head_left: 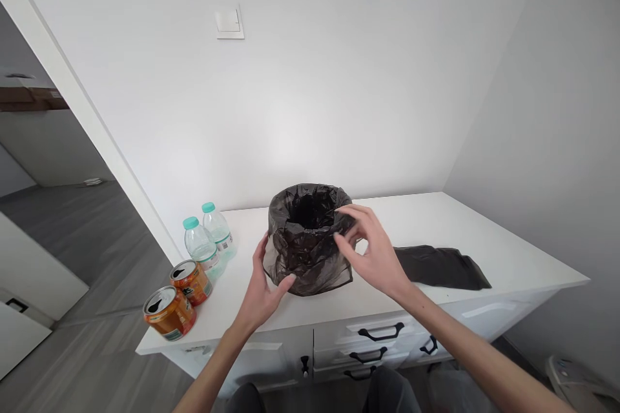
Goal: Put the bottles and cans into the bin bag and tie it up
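Cabinet top: white, set against a pale wall.
Black bin liner: upright on the cabinet between my hands, round mouth facing the ceiling, axis vertical, loose hem flaring around the base.
My left hand: spread along the liner's left side, thumb apart across its front.
My right hand: thumb and forefinger parted at the mouth's right edge; I can't tell whether film is caught there.
Flat black bag: lies right of the liner, its long side running left to right, near end behind my wrist.
Hard to see: the liner's dark bottom inside, and whatever shape it covers.
Left end: two orange cans, two teal-capped bottles.
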Available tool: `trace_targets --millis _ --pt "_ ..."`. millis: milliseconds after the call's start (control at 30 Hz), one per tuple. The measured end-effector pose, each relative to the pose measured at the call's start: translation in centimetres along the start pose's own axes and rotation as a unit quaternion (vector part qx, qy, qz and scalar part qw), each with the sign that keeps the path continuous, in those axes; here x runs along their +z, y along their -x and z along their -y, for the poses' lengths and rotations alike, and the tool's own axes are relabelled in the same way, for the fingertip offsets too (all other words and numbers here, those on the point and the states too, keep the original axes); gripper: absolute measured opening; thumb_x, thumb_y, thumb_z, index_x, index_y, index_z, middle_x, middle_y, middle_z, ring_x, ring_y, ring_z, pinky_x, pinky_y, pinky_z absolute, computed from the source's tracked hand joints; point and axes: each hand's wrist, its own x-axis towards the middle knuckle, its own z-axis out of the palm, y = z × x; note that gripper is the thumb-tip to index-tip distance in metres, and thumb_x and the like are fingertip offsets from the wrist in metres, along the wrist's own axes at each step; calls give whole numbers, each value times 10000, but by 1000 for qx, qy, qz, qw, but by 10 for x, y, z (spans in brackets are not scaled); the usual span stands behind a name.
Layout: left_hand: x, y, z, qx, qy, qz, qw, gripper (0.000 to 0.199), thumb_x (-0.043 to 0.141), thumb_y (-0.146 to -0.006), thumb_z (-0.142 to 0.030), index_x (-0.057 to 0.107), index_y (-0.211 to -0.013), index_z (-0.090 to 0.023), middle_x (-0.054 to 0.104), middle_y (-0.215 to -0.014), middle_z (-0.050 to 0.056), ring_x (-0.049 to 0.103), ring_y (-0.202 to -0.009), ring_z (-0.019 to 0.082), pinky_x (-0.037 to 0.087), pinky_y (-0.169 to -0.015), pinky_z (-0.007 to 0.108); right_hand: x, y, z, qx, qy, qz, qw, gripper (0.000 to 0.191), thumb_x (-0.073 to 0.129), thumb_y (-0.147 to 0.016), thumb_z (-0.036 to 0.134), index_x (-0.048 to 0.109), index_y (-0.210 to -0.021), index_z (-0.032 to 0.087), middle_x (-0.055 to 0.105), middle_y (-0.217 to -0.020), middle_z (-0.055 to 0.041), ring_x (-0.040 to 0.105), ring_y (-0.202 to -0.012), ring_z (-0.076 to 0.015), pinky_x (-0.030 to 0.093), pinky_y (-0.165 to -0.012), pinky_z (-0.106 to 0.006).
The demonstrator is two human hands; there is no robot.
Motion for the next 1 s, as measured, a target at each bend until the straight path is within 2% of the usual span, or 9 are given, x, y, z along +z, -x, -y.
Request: trace_targets --millis 133,233,367,467,567,667,767,900,1000 --pt "12 -22 -24 8 62 28 998 1175 737 -850 -593 -78 -1645 -306 176 -1727 163 246 -1579 349 382 -1227 529 18 18 -32 67 -10 -121 990 484 492 -1035 455 458 -1495 308 513 -1511 -93 611 -1257 -250 518 -1070 -458" --pt "29 -20 -12 -6 75 42 996 1234 776 -817 -583 -96 -1640 -289 207 -1712 191 306 -1558 345 384 -1225 540 39 34 -61 127 -28 -61 990 553 395 -1062 489 377 -1571 274 470 -1591 -94 419 -1492 -260 373 -1216 -514" --pt "32 12 30 -27 10 84 996 1318 828 -766 -578 -134 -1638 -353 277 -1697 178 374 -1522 376 418 -1174 631 55 63 -89 151 -26 42 987 573 371 -1043 513 455 -1543 246 528 -1559 -101 463 -1473 -278 374 -1222 -525" --pt "2 34 47 -31 -95 99 990 1255 806 -774 -616 -43 -1658 -347 271 -1706 153 365 -1525 381 423 -1176 614 52 85 -115 161 13 36 986 536 459 -979 487 573 -1445 248 623 -1462 -102 573 -1375 -305 470 -1151 -522" --pt "-49 25 38 30 -191 72 979 867 688 -884 -609 289 -1613 -362 438 -1636 72 470 -1469 333 457 -1168 511 41 97 -147 175 46 -5 984 465 495 -912 418 657 -1304 226 695 -1345 -122 654 -1266 -305 516 -1098 -503" --pt "-101 -21 18 75 -272 -33 959 596 564 -957 -592 497 -1483 -320 574 -1517 76 538 -1392 342 453 -1143 531 32 102 -175 200 52 -33 978 381 465 -894 369 678 -1156 191 749 -1165 -144 724 -1085 -286 568 -987 -475" --pt "-137 -80 10 64 -378 -94 919 514 500 -984 -515 561 -1399 -218 592 -1470 157 531 -1364 385 409 -1130 586 30 105 -187 204 57 -39 977 311 453 -879 340 669 -1042 186 755 -1031 -135 728 -954 -275 579 -890 -452" --pt "-157 -137 19 7 -517 -46 855 521 487 -931 -415 606 -1315 -85 624 -1377 269 481 -1385 464 293 -1141 677 33 109 -187 181 67 -30 981 256 461 -884 329 664 -985 210 733 -989 -100 698 -890 -257 554 -844 -422" --pt "-158 -154 26 9 -524 -21 851 441 493 -888 -427 677 -1149 -122 755 -1109 236 498 -1372 476 176 -1151 745 35 109 -184 168 75 -33 982 229 456 -889 306 660 -943 218 718 -971 -90 683 -868 -250 540 -824 -408"
